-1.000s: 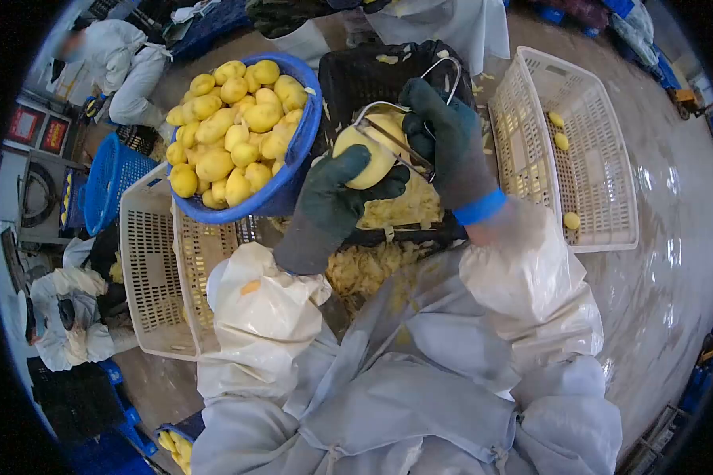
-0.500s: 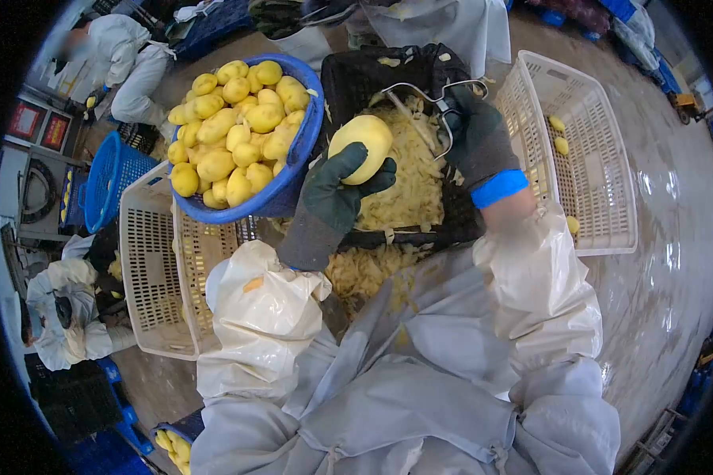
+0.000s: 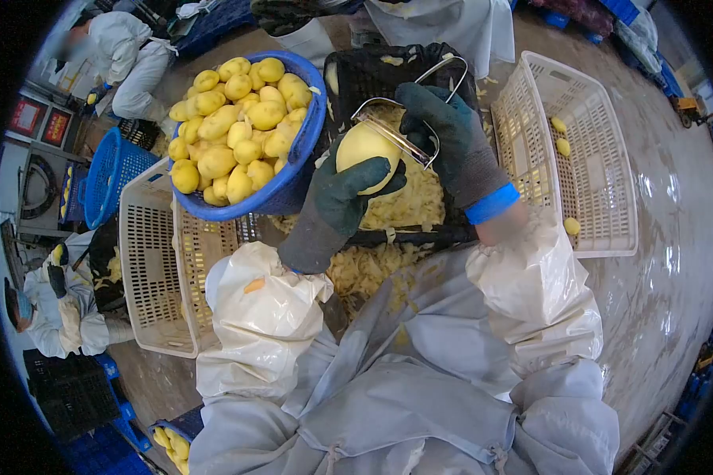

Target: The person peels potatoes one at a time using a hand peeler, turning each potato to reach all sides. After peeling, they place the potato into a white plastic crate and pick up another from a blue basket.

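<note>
My left hand (image 3: 348, 190), in a dark green and grey glove, is closed around a peeled yellow potato (image 3: 364, 150). In my gloved right hand (image 3: 444, 127) is a metal peeler (image 3: 401, 139) with a wire frame; its blade lies against the potato's upper right side. Below both hands stands a black crate (image 3: 356, 71), lined with dark material and holding a heap of pale peelings (image 3: 412, 202). To the left of my hands, a blue basket (image 3: 318, 119) is heaped with yellow potatoes (image 3: 238, 131).
A white crate (image 3: 630, 198) at the right holds a few potatoes. Another white crate (image 3: 154, 269) stands under the blue basket. More peelings (image 3: 372, 269) lie before my apron. Co-workers sit at the left, one person (image 3: 127, 59) further back and another person (image 3: 59, 309) nearer. The floor (image 3: 657, 317) looks wet.
My right hand has moved left and down, bringing the peeler from above the peelings onto the potato. The left hand has shifted slightly. The nearer co-worker at left has raised a hand.
</note>
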A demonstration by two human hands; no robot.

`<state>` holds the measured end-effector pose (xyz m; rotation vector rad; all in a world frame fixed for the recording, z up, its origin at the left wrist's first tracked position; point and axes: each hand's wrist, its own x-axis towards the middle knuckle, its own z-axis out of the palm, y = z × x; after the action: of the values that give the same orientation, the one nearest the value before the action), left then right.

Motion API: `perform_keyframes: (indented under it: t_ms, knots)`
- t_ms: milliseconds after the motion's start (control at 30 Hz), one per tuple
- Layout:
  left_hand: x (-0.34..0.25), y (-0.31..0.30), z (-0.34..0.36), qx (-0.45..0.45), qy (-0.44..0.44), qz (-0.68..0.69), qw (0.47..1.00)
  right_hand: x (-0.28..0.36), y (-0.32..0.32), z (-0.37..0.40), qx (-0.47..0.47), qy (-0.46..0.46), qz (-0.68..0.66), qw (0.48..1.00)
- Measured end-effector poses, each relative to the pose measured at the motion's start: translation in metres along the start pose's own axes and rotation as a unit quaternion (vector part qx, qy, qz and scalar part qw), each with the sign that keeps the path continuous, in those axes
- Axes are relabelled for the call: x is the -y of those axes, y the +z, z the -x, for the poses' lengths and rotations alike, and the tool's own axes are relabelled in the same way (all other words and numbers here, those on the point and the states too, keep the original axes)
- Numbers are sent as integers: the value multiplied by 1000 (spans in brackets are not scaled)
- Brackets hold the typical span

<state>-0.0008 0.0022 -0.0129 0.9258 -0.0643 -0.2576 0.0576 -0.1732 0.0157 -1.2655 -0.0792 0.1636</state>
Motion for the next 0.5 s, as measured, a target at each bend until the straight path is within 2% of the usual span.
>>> perform_keyframes:
  t_ms: [100,200,300,367,433,500]
  knots:
    - [-2,-3,2,14,-22,-20,999,5,-2,2,42,-24,-4,999]
    - [-4,3,3,3,-36,5,999,18,2,10,-14,8,-51,999]
    - [-5,14,2,1,-14,33,999,22,15,18,-27,-34,-6,999]
    - [-4,12,2,6,-3,40,999,13,16,20,-21,-84,148,985]
    - [-3,3,4,15,-33,-22,999,-9,-13,-8,-44,-120,158,979]
    - [-14,16,9,36,-40,-13,998,-2,-24,-24,-194,-10,-4,981]
